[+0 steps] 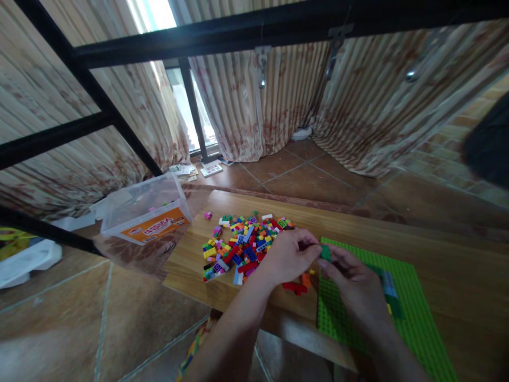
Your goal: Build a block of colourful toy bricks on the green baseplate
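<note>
A small dark green building brick is pinched between my two hands above the left edge of a bright green baseplate. My right hand grips it with thumb and fingers. My left hand has its thumb and fingertips closed at the brick's left side. Partly hidden behind my right hand, a low build of dark green and grey-blue bricks sits on the baseplate. Left of my hands, a pile of loose, many-coloured bricks is spread over the wooden table.
A clear plastic box with an orange label stands on the floor left of the table. Black metal bars cross the upper view before striped curtains. White plastic pieces lie far left. A dark shape enters at right.
</note>
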Demonstrator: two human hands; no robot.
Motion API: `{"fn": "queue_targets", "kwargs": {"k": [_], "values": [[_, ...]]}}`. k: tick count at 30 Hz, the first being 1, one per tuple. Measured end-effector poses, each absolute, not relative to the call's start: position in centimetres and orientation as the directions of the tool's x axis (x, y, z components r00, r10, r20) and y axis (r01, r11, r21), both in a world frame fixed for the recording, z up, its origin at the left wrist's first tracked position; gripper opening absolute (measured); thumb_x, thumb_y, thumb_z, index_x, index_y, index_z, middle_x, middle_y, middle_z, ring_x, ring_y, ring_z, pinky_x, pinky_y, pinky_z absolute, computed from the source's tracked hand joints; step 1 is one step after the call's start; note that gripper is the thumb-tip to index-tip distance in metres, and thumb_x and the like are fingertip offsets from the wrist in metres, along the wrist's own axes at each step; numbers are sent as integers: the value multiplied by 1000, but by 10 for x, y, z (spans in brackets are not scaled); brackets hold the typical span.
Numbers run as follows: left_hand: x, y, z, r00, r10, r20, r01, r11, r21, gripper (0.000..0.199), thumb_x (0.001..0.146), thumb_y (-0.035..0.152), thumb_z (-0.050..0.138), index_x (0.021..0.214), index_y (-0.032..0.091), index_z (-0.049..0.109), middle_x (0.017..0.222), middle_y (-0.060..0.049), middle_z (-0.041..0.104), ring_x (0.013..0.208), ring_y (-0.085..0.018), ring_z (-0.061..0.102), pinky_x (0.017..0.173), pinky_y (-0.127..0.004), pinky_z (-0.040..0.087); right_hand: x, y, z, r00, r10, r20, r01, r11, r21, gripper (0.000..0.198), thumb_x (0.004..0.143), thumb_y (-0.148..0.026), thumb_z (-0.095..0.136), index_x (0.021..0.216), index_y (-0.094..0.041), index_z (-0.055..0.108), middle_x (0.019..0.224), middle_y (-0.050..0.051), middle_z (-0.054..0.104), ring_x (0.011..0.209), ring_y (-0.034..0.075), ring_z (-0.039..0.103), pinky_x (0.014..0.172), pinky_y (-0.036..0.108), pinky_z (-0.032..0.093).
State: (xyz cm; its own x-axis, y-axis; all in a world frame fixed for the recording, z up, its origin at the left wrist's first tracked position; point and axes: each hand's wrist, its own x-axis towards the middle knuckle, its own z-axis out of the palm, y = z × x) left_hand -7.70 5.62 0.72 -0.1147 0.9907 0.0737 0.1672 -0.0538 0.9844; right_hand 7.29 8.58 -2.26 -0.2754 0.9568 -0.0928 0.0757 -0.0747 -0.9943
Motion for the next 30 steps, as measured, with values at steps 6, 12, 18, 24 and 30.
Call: {"fn": "queue_targets", "kwargs": {"k": [6,12,18,24,30], "values": [[-142,40,29,-570,816,97,571,308,761,21,86,27,52,85,13,68,79,-7,69,74,-17,60,70,-27,44,79,86,-22,-188,973,-137,111,-118,-987,55,69,-47,76,116,-21,67,76,1,70,63,14,59,62,29,50],[-218,8,29,-839,538,-86,493,817,297,40,80,37,63,114,15,63,114,-16,69,110,-29,62,89,-35,45,82,87,-23,-267,954,-139,1,-144,-990,49,78,-46,70,122,-26,65,80,1,71,62,12,58,60,27,48],[-232,9,16,-799,555,-230,518,830,205,27,74,27,66,100,18,69,115,-14,70,105,-28,65,82,-31,48,79,86,-25,-288,944,-164,-88,-196,-977,41,79,-42,71,117,-25,67,81,2,71,63,12,57,59,26,47],[-231,10,18,-781,597,-183,526,787,321,26,75,19,60,98,17,73,89,-10,74,85,-22,67,68,-27,46,74,84,-19,-291,928,-231,-233,-303,-924,35,74,-37,74,104,-21,67,76,2,70,59,12,56,56,25,47],[-191,17,31,-545,814,-199,215,366,905,28,70,32,68,91,15,74,65,-1,66,56,-12,55,52,-22,40,68,78,-6,-369,889,-273,-365,-409,-837,28,70,-39,77,85,-21,62,77,0,66,57,9,53,50,22,45]]}}
